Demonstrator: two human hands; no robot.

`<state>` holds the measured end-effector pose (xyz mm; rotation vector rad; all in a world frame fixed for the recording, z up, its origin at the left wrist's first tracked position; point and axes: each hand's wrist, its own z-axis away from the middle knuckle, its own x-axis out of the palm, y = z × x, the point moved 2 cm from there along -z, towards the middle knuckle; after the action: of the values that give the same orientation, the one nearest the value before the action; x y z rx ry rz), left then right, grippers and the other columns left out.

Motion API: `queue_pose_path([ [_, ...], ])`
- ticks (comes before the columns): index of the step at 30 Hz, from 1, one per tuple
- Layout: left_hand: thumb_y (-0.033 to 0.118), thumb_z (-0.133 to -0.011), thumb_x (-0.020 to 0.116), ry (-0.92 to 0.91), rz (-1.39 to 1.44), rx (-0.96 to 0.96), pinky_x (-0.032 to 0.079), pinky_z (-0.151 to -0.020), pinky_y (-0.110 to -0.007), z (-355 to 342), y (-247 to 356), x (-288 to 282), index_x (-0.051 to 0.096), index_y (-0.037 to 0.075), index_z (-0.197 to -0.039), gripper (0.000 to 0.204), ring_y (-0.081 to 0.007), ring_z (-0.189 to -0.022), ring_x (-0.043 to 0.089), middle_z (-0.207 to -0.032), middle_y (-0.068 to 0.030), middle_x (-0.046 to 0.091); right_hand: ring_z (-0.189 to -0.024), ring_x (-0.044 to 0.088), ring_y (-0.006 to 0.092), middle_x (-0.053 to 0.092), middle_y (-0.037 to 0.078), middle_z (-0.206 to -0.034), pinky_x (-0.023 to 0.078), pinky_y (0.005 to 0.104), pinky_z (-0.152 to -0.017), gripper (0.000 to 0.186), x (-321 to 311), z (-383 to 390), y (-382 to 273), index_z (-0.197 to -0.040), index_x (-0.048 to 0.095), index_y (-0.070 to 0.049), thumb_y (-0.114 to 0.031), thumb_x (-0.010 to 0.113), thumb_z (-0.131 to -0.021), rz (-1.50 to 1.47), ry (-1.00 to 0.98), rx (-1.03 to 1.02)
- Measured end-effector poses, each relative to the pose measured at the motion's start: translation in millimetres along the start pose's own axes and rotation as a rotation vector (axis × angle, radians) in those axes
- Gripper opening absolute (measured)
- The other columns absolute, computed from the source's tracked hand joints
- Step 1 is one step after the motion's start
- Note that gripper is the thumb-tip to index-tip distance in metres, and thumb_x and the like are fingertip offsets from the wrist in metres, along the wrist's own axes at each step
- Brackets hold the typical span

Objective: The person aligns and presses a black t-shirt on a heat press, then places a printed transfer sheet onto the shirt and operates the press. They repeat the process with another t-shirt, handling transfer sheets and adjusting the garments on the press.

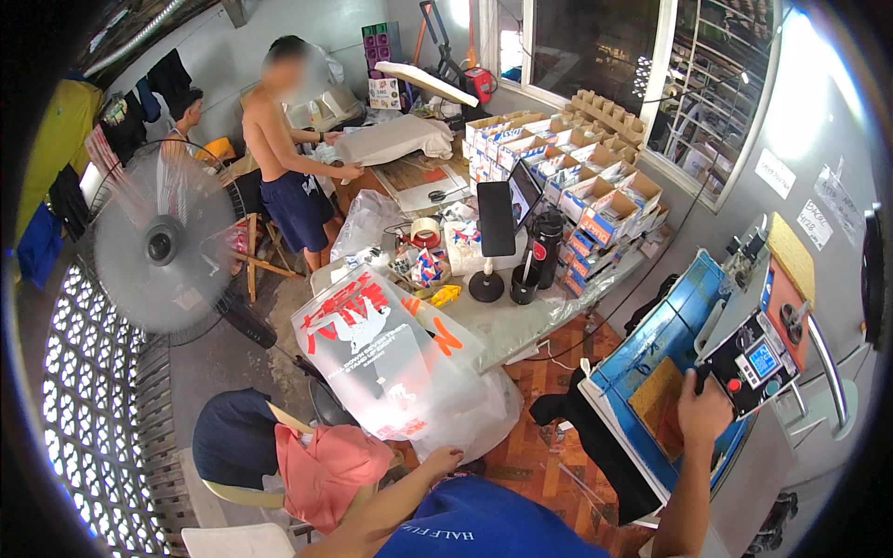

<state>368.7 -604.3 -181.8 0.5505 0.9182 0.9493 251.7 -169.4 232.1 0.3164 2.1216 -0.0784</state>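
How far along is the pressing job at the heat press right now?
Looks done: a dark garment is draped over the press's lower plate. In hand: the right hand is at the control box, the left hand by the printed transfer sheets. Left: the press stands open, no transfer visible on the garment.

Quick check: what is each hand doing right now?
Left hand: resting on the clear plastic bags, grip cannot be told.
Right hand: closed on the heat press by its control box.

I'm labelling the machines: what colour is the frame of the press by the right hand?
Blue, with a black control box; the head view shows the press frame beside the right hand.
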Motion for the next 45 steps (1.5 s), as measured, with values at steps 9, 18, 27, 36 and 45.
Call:
queue_pose_path([
  [9,0.027,-0.087,0.058,-0.488,-0.712,0.186,0.053,-0.077,-0.044,-31.5,-46.6,12.1,0.072,0.004,-0.104,0.032,-0.034,-0.089,0.069,-0.098,-0.0213,0.071,-0.058,0.057,0.0409,0.056,0.018,-0.065,0.043,0.0508,-0.052,0.034,12.4,6.1,18.4,-0.069,0.053,-0.005,-0.028,0.061,-0.092,0.065,0.209,-0.14],
  [18,0.027,-0.088,0.057,-0.489,-0.827,0.276,0.053,-0.072,-0.043,-37.6,-65.8,19.3,0.073,0.005,-0.101,0.03,-0.0304,-0.085,0.07,-0.095,-0.0187,0.071,-0.071,0.06,0.044,0.063,0.023,-0.08,0.047,0.0513,-0.062,0.029,2.4,38.9,82.5,-0.094,0.064,0.003,-0.025,0.057,-0.096,0.045,0.133,-0.125],
  [27,0.03,-0.082,0.06,-0.306,-0.229,-0.173,0.053,-0.077,-0.045,-78.0,-23.3,26.8,0.074,0.005,-0.092,0.031,-0.0372,-0.086,0.068,-0.094,-0.0217,0.071,-0.094,0.063,0.045,0.067,0.027,-0.103,0.049,0.0492,-0.082,0.036,-1.1,105.9,219.9,-0.106,0.066,0.008,-0.025,0.052,-0.1,0.176,0.086,-0.008],
  [36,0.026,-0.093,0.057,-0.578,-0.001,-0.235,0.047,-0.053,-0.029,-91.6,17.3,14.9,0.066,0.009,-0.116,0.03,-0.016,-0.063,0.061,-0.087,-0.0043,0.071,-0.084,0.066,0.0272,0.069,0.014,-0.094,0.052,0.0403,-0.071,0.04,-3.2,185.0,354.0,-0.133,0.055,-0.011,-0.023,0.052,-0.094,0.633,0.034,0.389],
  [45,0.058,-0.095,0.053,-0.73,0.771,-0.205,0.044,-0.095,-0.044,-125.6,242.0,62.5,0.059,0.012,-0.122,0.054,-0.024,-0.107,0.058,-0.117,-0.0077,0.063,-0.119,0.052,0.0374,0.058,0.016,-0.125,0.037,0.0496,-0.104,0.042,-67.2,163.5,337.4,-0.112,0.066,-0.005,-0.041,0.054,-0.095,0.392,0.189,0.908],
])
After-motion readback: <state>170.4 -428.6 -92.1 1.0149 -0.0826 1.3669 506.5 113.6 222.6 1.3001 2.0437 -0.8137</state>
